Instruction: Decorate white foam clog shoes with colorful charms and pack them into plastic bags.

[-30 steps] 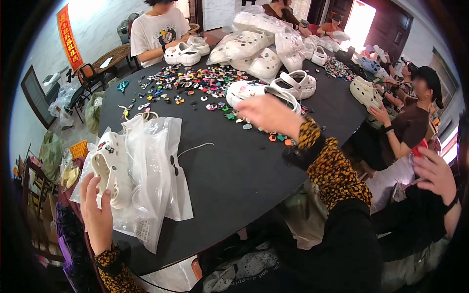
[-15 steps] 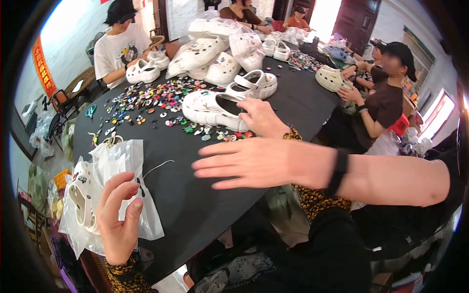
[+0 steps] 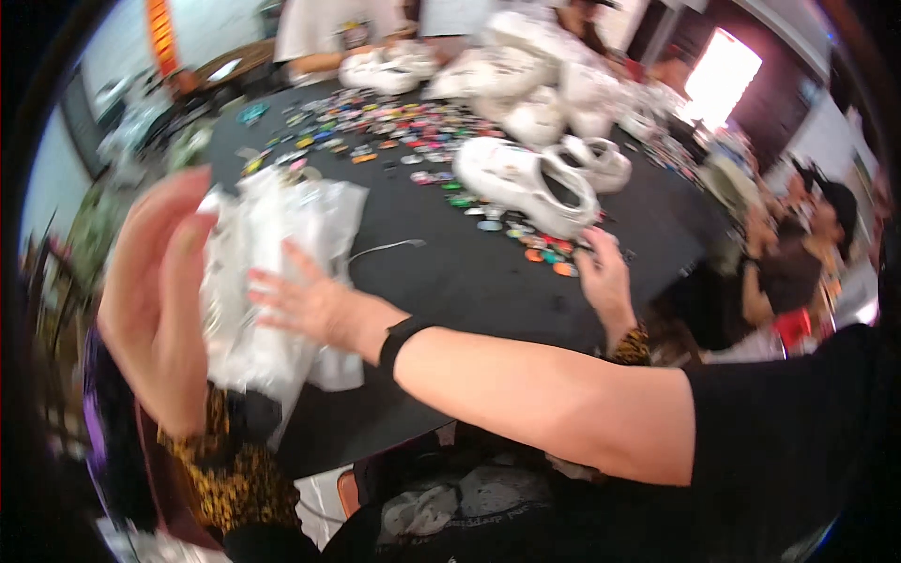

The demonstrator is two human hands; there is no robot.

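My left hand [image 3: 160,300] is raised at the left edge of the table, fingers bent, thumb apart, holding nothing. Beside it lies a clear plastic bag [image 3: 328,202] with white clogs, partly hidden. A co-worker's bare arm [image 3: 526,375] with a black wristband crosses in front of me from the right, and that hand [image 3: 324,305] spreads its fingers over the bag. Farther right, my right hand [image 3: 605,281] has its fingers closed at the heel of a white clog [image 3: 507,178]; blur hides the exact grip. Another white clog [image 3: 601,164] stands just behind it.
Small colourful shoe charms [image 3: 375,122] are scattered over the black table [image 3: 450,310]. Bagged white clogs [image 3: 507,75] are heaped at the back. A thin pale string [image 3: 389,246] lies near the bag. Another person [image 3: 798,253] sits at the right with a clog.
The view has swung left and blurred. The co-worker's hand has moved left onto the bag. My left hand is nearer and higher; my right hand stays by the clog's heel.
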